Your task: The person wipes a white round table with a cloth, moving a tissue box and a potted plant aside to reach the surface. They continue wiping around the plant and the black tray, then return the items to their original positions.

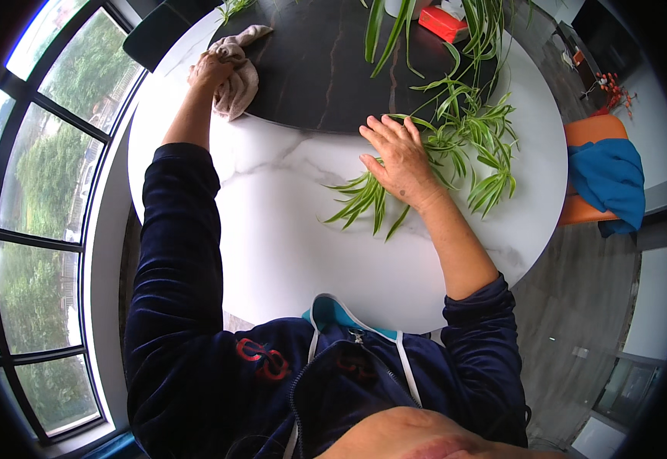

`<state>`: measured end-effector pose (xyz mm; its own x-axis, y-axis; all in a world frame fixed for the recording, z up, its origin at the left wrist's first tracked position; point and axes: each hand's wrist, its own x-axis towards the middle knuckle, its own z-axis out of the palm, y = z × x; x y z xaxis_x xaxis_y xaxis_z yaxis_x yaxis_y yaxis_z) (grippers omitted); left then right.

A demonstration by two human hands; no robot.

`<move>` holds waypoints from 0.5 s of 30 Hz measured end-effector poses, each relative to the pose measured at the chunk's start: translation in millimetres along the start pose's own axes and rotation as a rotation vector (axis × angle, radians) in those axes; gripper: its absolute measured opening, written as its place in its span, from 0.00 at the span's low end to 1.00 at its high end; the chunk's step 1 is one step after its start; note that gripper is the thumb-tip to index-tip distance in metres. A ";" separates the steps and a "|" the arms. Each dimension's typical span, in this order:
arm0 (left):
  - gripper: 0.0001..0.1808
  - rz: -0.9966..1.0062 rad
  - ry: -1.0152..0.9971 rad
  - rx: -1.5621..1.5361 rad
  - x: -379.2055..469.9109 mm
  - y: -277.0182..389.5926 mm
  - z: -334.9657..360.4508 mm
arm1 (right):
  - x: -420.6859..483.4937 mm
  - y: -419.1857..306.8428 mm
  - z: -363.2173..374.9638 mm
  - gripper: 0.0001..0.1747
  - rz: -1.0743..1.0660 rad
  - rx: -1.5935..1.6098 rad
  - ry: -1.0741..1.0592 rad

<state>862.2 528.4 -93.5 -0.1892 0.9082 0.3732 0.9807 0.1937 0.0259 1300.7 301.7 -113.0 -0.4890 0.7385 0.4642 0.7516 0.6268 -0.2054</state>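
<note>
My left hand [211,69] grips a crumpled grey-brown cloth [236,86] at the left edge of the black turntable [310,74]. The cloth lies partly on the turntable and partly over the white marbled tabletop [287,252]. My right hand [400,159] is spread flat, palm down, near the turntable's front edge, among the trailing leaves of a spider plant [477,137]. Its palm is hidden; whether it presses on leaves or on the table I cannot tell.
A red tissue box [442,25] stands by the plant's white pot [405,7] at the far side. Right of the table is an orange chair [594,131] with a blue cloth [609,178] over it. A dark chair [164,34] stands at the far left, near the windows.
</note>
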 end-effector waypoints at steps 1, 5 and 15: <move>0.23 0.088 -0.065 0.031 4.3 3.8 3.8 | 0.7 0.9 -1.1 0.28 0.005 0.006 -0.008; 0.15 0.917 -0.105 0.605 -11.1 90.5 -7.4 | 4.0 2.0 -4.2 0.27 -0.029 0.016 -0.058; 0.25 0.575 -0.117 -0.448 -55.8 229.0 -34.0 | 1.0 -1.1 -9.0 0.24 0.043 0.026 -0.053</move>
<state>1099.0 509.4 -76.9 0.3813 0.8594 0.3408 0.8479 -0.4719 0.2414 1303.4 299.6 -104.5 -0.4798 0.7767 0.4080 0.7609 0.5999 -0.2472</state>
